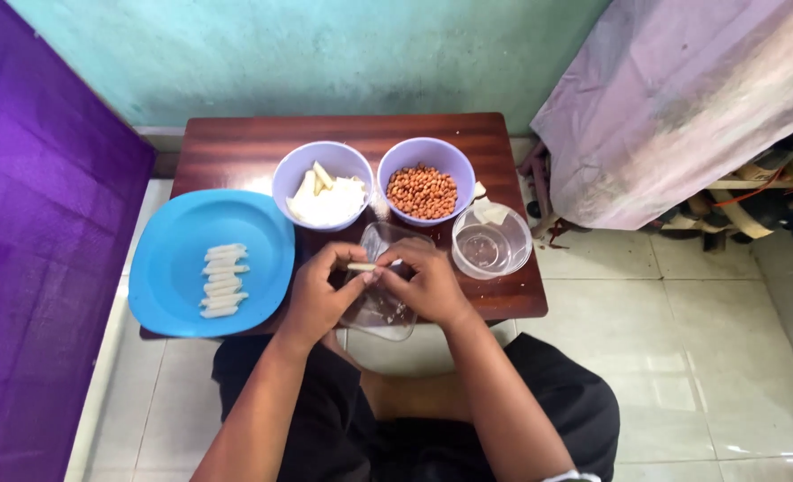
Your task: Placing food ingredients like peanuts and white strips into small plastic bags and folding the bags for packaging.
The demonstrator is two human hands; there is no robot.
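Note:
My left hand (318, 295) and my right hand (427, 284) meet over a clear plastic tray (380, 314) at the table's front edge. Together their fingertips pinch a small pale rolled wrapper (361, 266). Behind them stand a lilac bowl of white wrapper sheets (323, 185) and a lilac bowl of brown peanuts (425, 180). On the left a blue plate (173, 286) holds several finished white rolls (221, 280) in a row.
A clear round bowl (492, 241) stands right of my hands, with a folded white piece behind it. The small dark wooden table (236, 147) sits on white floor tiles. A purple panel is at left, cloth-covered clutter at right.

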